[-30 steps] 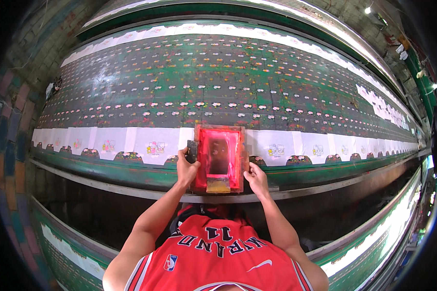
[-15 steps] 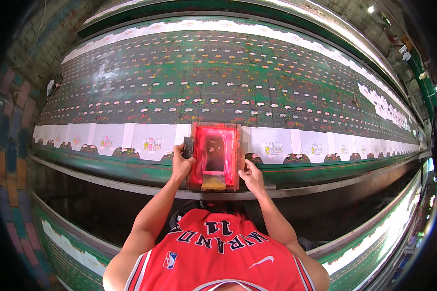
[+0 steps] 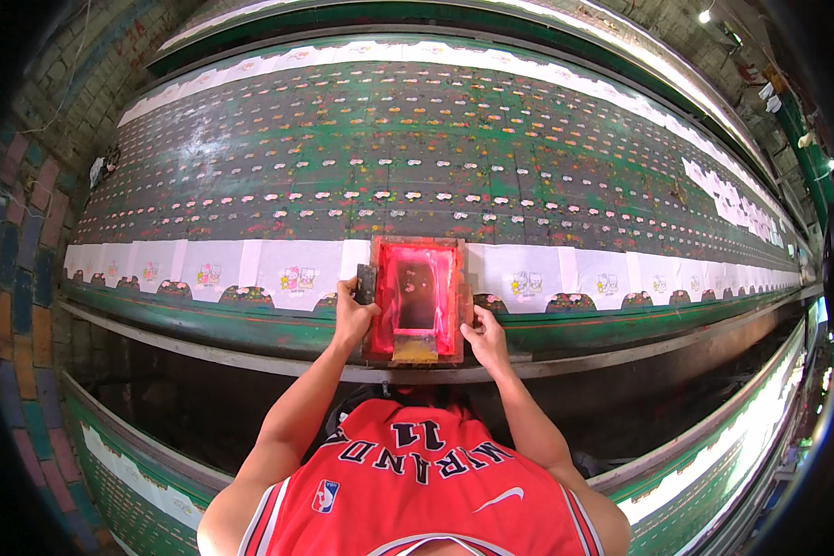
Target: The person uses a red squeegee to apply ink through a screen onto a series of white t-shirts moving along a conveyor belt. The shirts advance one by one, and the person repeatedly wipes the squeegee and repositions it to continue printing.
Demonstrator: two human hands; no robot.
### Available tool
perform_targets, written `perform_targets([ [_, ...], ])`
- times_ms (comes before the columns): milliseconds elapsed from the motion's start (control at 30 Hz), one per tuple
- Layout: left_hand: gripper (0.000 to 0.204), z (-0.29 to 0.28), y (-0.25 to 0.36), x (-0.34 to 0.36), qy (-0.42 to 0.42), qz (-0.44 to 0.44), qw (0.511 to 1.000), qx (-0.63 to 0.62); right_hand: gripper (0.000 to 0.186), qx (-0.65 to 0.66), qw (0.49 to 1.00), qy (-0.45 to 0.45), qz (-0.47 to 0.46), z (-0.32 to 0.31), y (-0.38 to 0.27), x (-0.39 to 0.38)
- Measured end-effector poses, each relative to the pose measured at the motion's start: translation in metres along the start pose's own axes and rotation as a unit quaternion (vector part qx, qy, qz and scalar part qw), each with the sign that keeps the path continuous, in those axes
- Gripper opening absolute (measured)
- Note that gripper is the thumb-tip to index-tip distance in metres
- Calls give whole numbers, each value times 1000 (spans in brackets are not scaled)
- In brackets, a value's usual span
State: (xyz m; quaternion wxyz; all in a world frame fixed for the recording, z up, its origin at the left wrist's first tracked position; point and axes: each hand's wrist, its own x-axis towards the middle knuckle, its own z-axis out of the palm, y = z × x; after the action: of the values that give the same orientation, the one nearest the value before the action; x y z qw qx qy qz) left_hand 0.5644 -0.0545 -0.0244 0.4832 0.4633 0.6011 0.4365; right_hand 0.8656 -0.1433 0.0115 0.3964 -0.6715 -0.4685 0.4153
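A wooden printing screen frame (image 3: 373,256), red-stained inside with a dark central window, rests over a row of white fabric pieces (image 3: 212,257) bearing small cartoon prints. A yellowish strip (image 3: 414,347) crosses its near end. My left hand (image 3: 353,312) is closed on a dark oblong block (image 3: 365,283) at the frame’s left side. My right hand (image 3: 483,334) grips the frame’s right side near its lower corner, fingers curled on the edge.
The long green printing table (image 3: 565,331) is dotted with rows of small motifs, with another white strip (image 3: 417,50) along its far side. A second table (image 3: 130,468) runs behind me. A brick wall (image 3: 28,278) stands left; a lit lamp (image 3: 704,17) is upper right.
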Motion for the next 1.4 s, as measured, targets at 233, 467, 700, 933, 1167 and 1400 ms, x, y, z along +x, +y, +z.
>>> perform_targets([
  [233,81,1,2,0,-1,-26,999,-27,49,-220,952,93,-192,3,-12,-6],
  [467,81,0,22,-4,-14,-66,996,-54,41,-316,864,-149,-362,30,-68,-53],
  [700,82,-1,24,-6,-5,-41,999,-7,27,-353,866,-109,-337,55,-60,-28],
  [933,81,-4,8,-3,13,-6,999,44,30,-328,863,-92,-373,50,-58,-33],
  [1167,80,-1,10,-4,6,7,999,40,32,-375,843,-57,-381,59,-43,-11],
  [1400,78,1,10,-4,5,18,999,26,28,-392,841,-4,-373,76,-51,84],
])
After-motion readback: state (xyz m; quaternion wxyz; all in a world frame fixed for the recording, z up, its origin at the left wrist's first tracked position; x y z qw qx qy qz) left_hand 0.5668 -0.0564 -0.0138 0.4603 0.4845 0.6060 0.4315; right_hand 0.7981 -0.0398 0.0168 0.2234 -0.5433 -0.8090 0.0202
